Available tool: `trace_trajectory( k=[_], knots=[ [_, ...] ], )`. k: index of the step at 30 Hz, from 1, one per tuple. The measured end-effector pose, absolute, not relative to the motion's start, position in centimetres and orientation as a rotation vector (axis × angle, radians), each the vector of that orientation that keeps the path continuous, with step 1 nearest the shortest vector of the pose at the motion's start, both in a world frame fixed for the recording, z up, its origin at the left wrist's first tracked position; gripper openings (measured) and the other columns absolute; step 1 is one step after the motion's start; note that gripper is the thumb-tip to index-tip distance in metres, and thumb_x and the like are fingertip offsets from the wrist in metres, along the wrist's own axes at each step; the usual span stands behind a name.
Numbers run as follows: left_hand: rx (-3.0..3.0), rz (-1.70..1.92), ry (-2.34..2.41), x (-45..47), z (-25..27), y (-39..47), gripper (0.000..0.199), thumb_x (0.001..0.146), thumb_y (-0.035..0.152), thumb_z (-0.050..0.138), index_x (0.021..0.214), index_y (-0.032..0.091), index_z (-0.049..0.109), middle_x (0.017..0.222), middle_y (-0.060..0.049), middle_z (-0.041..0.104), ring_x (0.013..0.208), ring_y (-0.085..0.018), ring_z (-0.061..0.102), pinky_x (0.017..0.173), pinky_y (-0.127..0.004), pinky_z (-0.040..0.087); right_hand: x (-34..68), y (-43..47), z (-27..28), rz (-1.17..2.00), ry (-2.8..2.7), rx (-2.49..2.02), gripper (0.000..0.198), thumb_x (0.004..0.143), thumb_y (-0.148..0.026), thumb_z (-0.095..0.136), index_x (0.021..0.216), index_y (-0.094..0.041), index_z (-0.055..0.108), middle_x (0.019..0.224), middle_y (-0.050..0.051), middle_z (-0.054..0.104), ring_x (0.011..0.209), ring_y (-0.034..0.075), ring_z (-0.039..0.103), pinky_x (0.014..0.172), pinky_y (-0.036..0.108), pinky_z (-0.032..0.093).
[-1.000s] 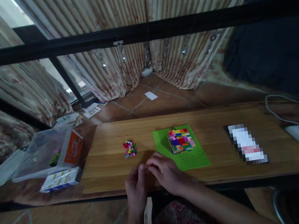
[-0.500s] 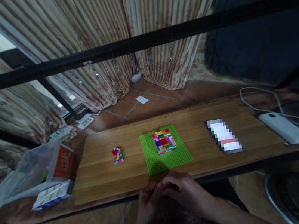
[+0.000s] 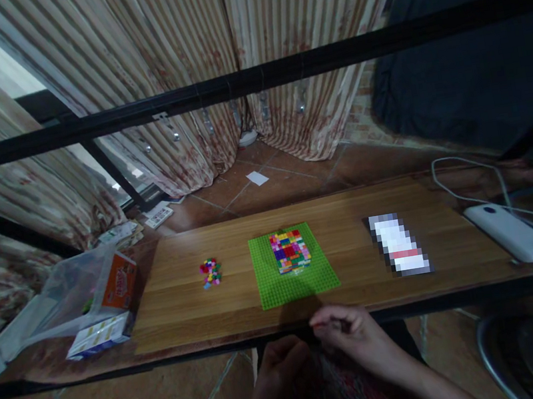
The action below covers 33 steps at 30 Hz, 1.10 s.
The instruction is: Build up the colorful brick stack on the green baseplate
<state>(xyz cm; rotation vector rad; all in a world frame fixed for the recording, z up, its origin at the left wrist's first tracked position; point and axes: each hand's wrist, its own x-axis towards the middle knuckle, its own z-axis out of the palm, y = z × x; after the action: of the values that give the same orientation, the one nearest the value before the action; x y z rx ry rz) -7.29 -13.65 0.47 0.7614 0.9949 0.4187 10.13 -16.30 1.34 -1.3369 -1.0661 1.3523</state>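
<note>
My right hand (image 3: 351, 334) is at the table's front edge, thumb and forefinger pinching a small red toy brick (image 3: 316, 325) that shows only as a speck. To its left and a little lower is my left hand (image 3: 284, 358), fingers curled closed; whatever may be inside is hidden. Beyond both hands a green baseplate (image 3: 281, 291) lies flat on the table. On its far part stands a square block of multicoloured toy bricks (image 3: 289, 250), several layers high. A small pile of loose coloured bricks (image 3: 211, 272) lies left of the baseplate.
The wooden table (image 3: 178, 314) also holds a pixelated phone-like slab (image 3: 398, 244). Right of it lies a white power bank (image 3: 512, 231) with a cable. At the left are a clear plastic bin (image 3: 68, 291) and a blue-white box (image 3: 100, 336). A black bar (image 3: 248, 81) crosses beyond the table.
My hands have come apart: the right moved right with the red brick, and the left dropped slightly lower. The view has shifted a little; the brick block stays on the baseplate.
</note>
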Motion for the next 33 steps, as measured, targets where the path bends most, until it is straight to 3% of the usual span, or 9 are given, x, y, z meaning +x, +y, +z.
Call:
trace_trajectory(
  k=[8,13,17,24,33],
  knots=[
    [0.892,0.545,1.034,-6.9,-1.8,-13.2,0.052,0.066,0.063,0.066,0.055,0.018,0.043,0.05,0.006,0.035,0.047,-0.006,0.026,0.047,-0.023,0.017,14.0,-11.7,2.4,1.006,-1.102,-1.434,0.029,0.084,-0.048,0.06,0.094,-0.021,0.065,0.083,0.003,0.07,0.07,0.016,0.067,0.066,0.03,0.054],
    [0.87,0.567,1.066,-7.1,-1.9,-13.2,0.051,0.066,0.063,0.066,0.055,0.018,0.043,0.049,0.007,0.033,0.047,-0.006,0.025,0.047,-0.023,0.016,14.3,-6.9,2.6,0.725,-1.365,-1.446,0.023,0.086,-0.041,0.057,0.092,-0.023,0.07,0.092,0.004,0.071,0.088,0.019,0.065,0.083,0.034,0.05],
    [0.816,0.617,1.068,-7.4,-1.8,-13.2,0.049,0.066,0.058,0.068,0.056,0.018,0.042,0.052,0.007,0.033,0.05,-0.006,0.025,0.049,-0.022,0.018,13.8,-2.3,1.2,0.536,-1.35,-1.453,0.018,0.08,-0.038,0.065,0.083,-0.024,0.074,0.103,0.006,0.067,0.102,0.021,0.06,0.097,0.04,0.043],
    [0.764,0.621,1.122,-8.0,-1.9,-12.7,0.045,0.065,0.054,0.066,0.056,0.018,0.042,0.052,0.007,0.032,0.051,-0.006,0.025,0.049,-0.023,0.017,13.2,1.7,-2.2,0.616,-1.288,-1.564,0.02,0.074,-0.042,0.07,0.083,-0.026,0.078,0.121,0.007,0.063,0.121,0.026,0.051,0.107,0.046,0.033],
    [0.822,0.623,1.094,-8.2,-2.3,-11.9,0.039,0.07,0.05,0.06,0.053,0.017,0.048,0.046,0.006,0.037,0.045,-0.006,0.028,0.047,-0.023,0.019,13.1,1.6,-1.9,0.904,-1.062,-1.455,0.022,0.06,-0.042,0.079,0.076,-0.028,0.078,0.122,0.003,0.066,0.122,0.027,0.054,0.103,0.041,0.041]
  ],
)
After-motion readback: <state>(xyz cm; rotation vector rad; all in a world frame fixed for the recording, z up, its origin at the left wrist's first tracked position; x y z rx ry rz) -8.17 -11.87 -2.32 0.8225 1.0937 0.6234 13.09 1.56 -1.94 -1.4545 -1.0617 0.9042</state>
